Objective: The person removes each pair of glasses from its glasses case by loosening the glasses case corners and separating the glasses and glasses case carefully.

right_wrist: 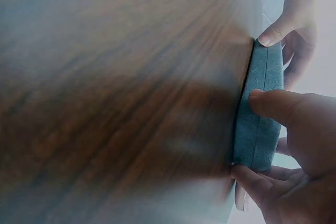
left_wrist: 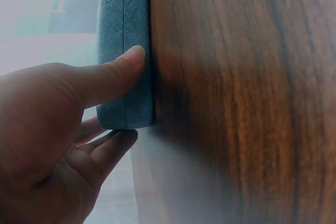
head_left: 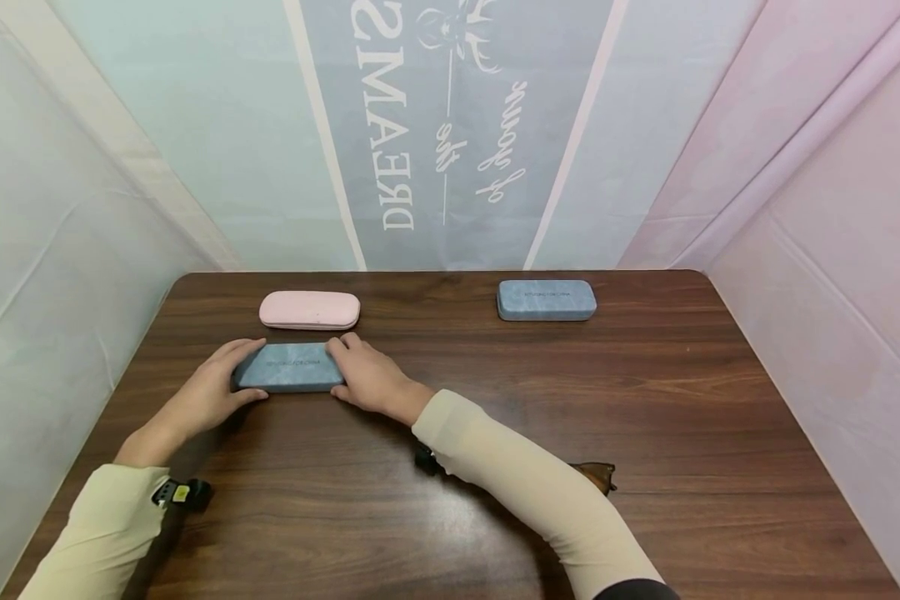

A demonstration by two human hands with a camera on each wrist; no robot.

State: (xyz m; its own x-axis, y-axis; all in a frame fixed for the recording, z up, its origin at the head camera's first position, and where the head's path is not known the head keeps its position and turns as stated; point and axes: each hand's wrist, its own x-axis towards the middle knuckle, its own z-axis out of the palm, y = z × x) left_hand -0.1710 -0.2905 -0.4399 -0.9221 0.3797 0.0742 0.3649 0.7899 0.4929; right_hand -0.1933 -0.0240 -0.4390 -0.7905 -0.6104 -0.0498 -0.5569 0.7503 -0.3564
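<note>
A blue-grey glasses case [head_left: 292, 368] with faint lettering on its lid lies closed on the table, in front of a pink glasses case [head_left: 310, 310]. My left hand [head_left: 212, 387] grips its left end, thumb on the near side and fingers at the far side. At the other end my right hand [head_left: 371, 375] holds it likewise. In the left wrist view the left thumb [left_wrist: 118, 74] presses the side of the case [left_wrist: 123, 19] across its seam. The right wrist view shows both hands on the case [right_wrist: 262, 103], which sits at the tabletop.
A second blue-grey glasses case [head_left: 546, 301] stands at the back right of the wooden table [head_left: 682, 400]. Partly hidden under my right forearm is a brown, glossy object [head_left: 598, 475], perhaps glasses. Fabric curtains [head_left: 450, 242] hang behind the table and along both sides.
</note>
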